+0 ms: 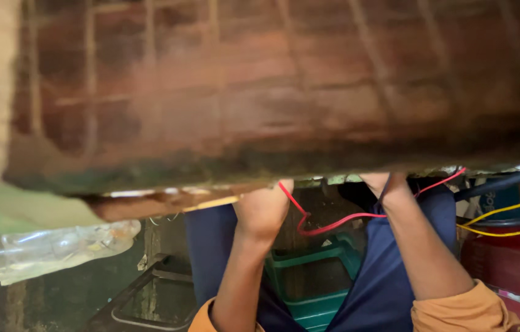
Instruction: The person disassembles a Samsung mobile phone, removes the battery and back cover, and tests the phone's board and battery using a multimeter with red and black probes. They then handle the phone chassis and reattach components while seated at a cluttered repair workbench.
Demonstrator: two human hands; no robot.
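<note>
A large brown slatted board (272,92) fills the upper view, close and blurred. Both my arms reach up behind its lower edge. Of my left hand (264,206) only the back and wrist show; its fingers are hidden behind the board. My right hand (387,184) is almost wholly hidden, so just the wrist is visible. A thin red wire (327,226) loops between the two hands, running from beside my left hand to the right wrist and on to the right. Whether either hand grips the wire is hidden.
A green plastic stool (315,280) stands below between my blue-clad legs. A crumpled clear plastic bottle (57,246) lies at the left. Yellow wires (505,215) and blue cables (505,183) run at the right above a red box (505,258). A dark metal frame (149,295) lies on the floor.
</note>
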